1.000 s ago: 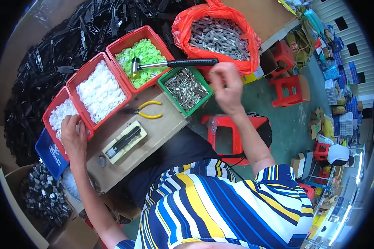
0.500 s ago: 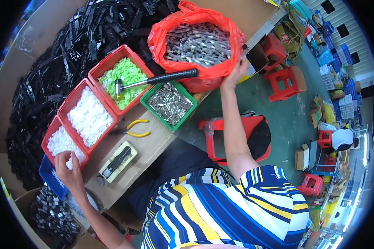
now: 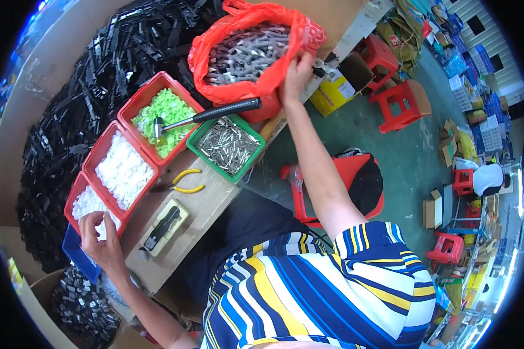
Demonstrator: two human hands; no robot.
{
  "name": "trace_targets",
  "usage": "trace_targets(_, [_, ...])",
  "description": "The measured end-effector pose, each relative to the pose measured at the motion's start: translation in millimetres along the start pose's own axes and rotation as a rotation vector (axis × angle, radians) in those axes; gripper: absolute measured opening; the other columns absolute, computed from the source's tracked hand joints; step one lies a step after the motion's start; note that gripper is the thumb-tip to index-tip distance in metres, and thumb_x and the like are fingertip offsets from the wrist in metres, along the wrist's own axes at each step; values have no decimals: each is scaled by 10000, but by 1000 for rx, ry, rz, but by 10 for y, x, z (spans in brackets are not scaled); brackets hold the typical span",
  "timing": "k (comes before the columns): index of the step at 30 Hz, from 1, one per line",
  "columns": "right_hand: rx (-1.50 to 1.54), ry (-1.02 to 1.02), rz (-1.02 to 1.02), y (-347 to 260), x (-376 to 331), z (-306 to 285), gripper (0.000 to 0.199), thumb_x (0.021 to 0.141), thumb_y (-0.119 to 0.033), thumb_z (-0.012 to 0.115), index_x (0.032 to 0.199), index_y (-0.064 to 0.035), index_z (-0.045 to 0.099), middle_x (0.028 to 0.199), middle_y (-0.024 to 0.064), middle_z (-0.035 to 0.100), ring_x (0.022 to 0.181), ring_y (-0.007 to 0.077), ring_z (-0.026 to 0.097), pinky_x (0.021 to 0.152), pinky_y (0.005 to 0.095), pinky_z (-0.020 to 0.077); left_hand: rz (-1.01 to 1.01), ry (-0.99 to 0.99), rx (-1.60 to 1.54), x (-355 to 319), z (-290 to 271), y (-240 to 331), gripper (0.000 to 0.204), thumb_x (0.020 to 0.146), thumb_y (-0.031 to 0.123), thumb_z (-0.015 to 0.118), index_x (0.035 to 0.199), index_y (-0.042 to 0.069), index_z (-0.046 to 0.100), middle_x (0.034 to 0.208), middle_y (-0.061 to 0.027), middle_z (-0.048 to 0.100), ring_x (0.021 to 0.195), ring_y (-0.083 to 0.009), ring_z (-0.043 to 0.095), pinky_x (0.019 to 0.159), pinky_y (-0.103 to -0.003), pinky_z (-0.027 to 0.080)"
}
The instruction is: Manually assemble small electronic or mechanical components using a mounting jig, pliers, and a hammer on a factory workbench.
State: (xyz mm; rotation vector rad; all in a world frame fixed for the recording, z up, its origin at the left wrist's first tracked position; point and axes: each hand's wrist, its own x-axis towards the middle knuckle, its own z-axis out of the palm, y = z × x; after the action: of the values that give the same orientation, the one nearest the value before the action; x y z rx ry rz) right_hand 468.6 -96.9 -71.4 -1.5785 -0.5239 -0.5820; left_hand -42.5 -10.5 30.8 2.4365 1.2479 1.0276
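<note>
Step in hand, as judged: fetching parts from two places at once. Right hand (image 3: 297,72) is stretched out to the red bag (image 3: 256,55) of grey metal parts (image 3: 247,49), fingers curled over the bag's near rim. Whether it pinches the plastic or a part inside, I cannot tell. Left hand (image 3: 99,235) rests at the near corner of the end red bin (image 3: 81,203) holding small white pieces; fingers bent together, thumb toward them, possibly on a piece, but nothing held can be made out.

Layout on the table (image 3: 209,200): three red bins in a row, two with white pieces, the far one with green pieces (image 3: 169,110). A hammer (image 3: 206,115) lies across the green-piece bin and the green bin (image 3: 227,145) of metal pins. Yellow-handled pliers (image 3: 177,185) lie on the table beside the middle bin. A small cream fixture (image 3: 164,227) with a dark part in it sits near the table's front edge, between the two hands.

Next move, as a judgement: either hand needs to come away with one part and bring it back toward the fixture; the right arm has the longer way to travel.

Hard to read: the black heap (image 3: 99,75) behind the bins is a tangle, single pieces indistinct. Right fingertips are hidden by the bag's rim. The fisheye rim bends and darkens the left edge.
</note>
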Motion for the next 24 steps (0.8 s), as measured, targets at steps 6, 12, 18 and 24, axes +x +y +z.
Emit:
trace_targets(6, [308,61,254,11,46,-741,90,945,-87,563,995,-15,581,1007,59,605,931,159,539,850,303,437,-7,56,-62,-235,-139,-68,55,833,-28,670,847,1,625,787,-29,595,695,-115,527,601,-266,384])
trace_targets(12, [403,-91,74,-1091,-152,-1089,29,970,-63,589,974,-35,593,888,23,598,819,72,549,721,213,414,-603,113,-904,-593,-141,9,40,884,25,654,889,3,622,793,-8,596,684,-64,529,617,-190,386])
trace_targets(18, [426,-916,-86,-2252,-1217,-853,137,831,52,671,932,-24,617,882,71,615,818,189,616,759,284,487,-892,-52,-1648,-688,200,383,107,872,101,647,954,51,601,784,-40,604,686,-134,582,575,-213,441])
trace_targets(24, [712,-1334,-114,-2609,-1844,-592,146,787,68,684,910,8,637,852,128,624,778,270,650,676,340,521,-971,-52,-1830,-877,325,524,90,909,99,625,981,53,596,816,-46,626,718,-138,599,650,-223,480])
